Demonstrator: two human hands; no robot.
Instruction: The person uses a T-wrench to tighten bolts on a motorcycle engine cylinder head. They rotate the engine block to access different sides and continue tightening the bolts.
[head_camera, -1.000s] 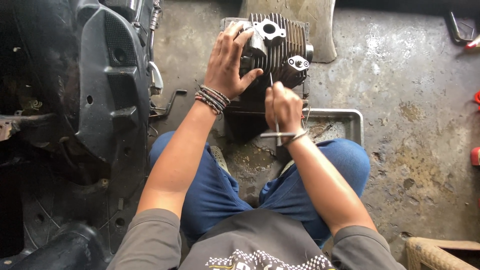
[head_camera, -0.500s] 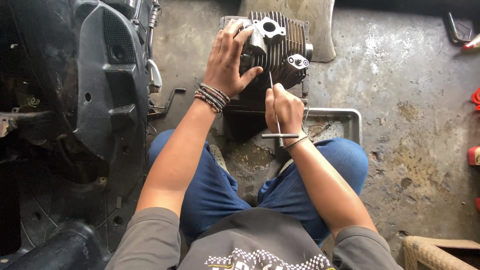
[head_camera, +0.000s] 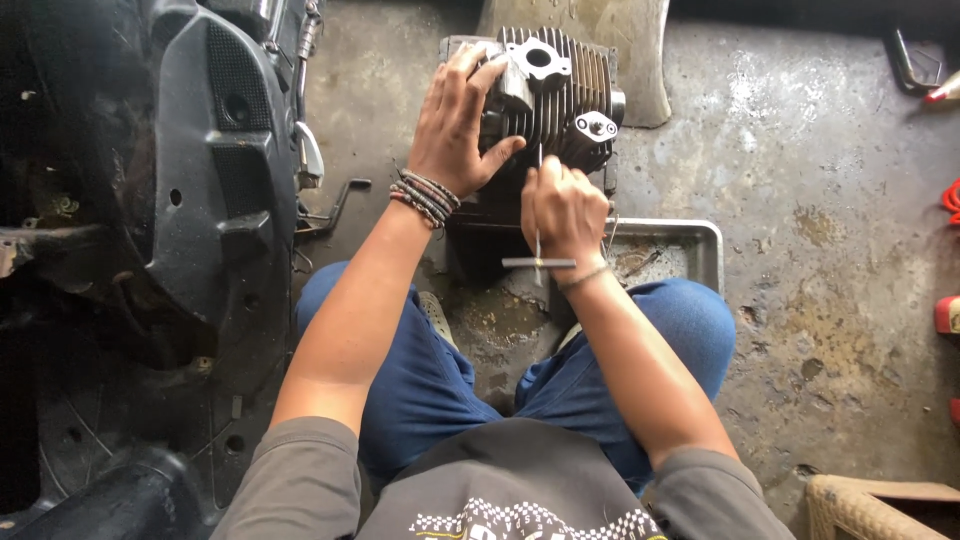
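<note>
A dark finned engine cylinder (head_camera: 560, 95) stands on the concrete floor ahead of my knees. My left hand (head_camera: 455, 125) lies flat against its left side with fingers spread, steadying it. My right hand (head_camera: 562, 210) is closed around a thin metal T-handle tool (head_camera: 538, 262). The tool's crossbar sits below my fist and its tip points up at the cylinder's near face. Bead bracelets circle my left wrist, and a thin band circles my right.
A shallow metal tray (head_camera: 690, 245) lies under my right forearm. The black plastic body of a scooter (head_camera: 200, 180) fills the left side, with a kick lever (head_camera: 335, 205) sticking out. Small red items (head_camera: 948, 315) sit at the right edge. A woven basket corner (head_camera: 870, 510) shows at bottom right.
My right hand and the T-handle tool have shifted slightly against the cylinder. My left hand stays pressed on its side.
</note>
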